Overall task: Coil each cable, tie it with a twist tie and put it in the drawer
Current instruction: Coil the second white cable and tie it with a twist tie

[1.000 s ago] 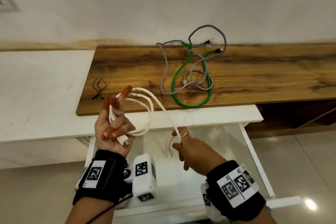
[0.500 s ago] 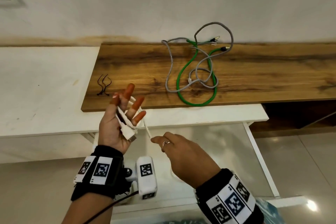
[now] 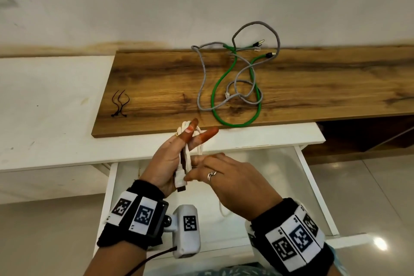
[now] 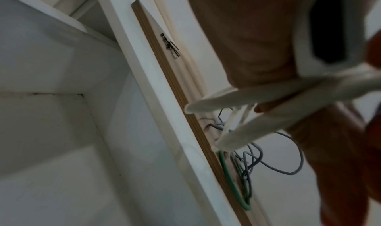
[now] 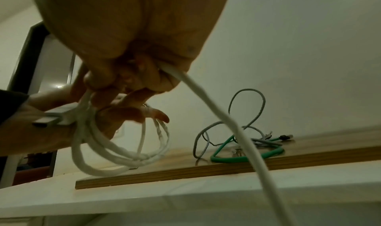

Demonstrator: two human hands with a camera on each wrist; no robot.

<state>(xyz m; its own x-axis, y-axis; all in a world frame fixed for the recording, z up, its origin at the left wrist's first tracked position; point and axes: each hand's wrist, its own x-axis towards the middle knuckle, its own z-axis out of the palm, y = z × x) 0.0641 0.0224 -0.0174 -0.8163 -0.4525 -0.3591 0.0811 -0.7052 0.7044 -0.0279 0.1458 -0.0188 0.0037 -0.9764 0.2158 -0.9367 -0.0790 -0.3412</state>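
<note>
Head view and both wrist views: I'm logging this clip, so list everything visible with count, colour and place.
white cable: one, white, coiled in the left hand, loose tail running through the right hand
green cable: one, green, on the wooden board, tangled with the grey
grey cable: one, grey, same tangle
twist ties: a few, black, board's left end
wooden board: one, brown, on the white counter
white counter: one, white
drawer: one, white, open below
left hand: holds the coil
right hand: grips the tail
</note>
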